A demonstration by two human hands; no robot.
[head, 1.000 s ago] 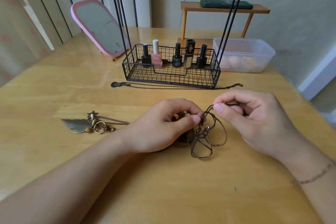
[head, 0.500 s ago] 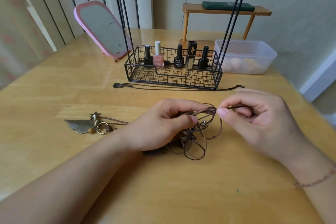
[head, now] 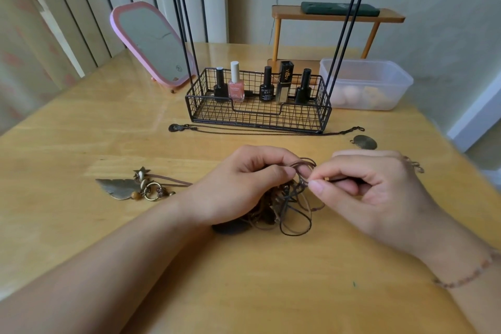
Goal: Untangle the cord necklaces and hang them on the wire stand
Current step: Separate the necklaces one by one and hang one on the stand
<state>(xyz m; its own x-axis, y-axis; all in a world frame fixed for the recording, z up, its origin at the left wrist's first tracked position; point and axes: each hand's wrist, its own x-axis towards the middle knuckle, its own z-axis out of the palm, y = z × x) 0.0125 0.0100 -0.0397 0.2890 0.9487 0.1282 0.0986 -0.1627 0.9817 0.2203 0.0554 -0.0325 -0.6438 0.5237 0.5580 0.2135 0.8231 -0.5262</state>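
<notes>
A tangle of brown cord necklaces [head: 294, 211] lies on the wooden table between my hands. My left hand [head: 244, 184] pinches some of its loops from the left. My right hand [head: 363, 192] pinches a single cord strand close to the left fingertips. A leaf pendant with beads and a ring [head: 127, 188] lies to the left, its cord running under my left hand. The black wire stand [head: 257, 114] has a basket base and tall rods rising out of view. A thin chain necklace [head: 257, 131] lies in front of the basket.
Several nail polish bottles [head: 235, 85] stand in the basket. A pink mirror [head: 151, 43] leans at the back left. A clear plastic tub [head: 366, 84] and a small wooden shelf [head: 336, 16] sit behind on the right. A round pendant [head: 364, 142] lies beyond my right hand.
My hands have drawn closer together over the tangle. The right hand has shifted left along the strand. A round pendant now shows beyond my right hand.
</notes>
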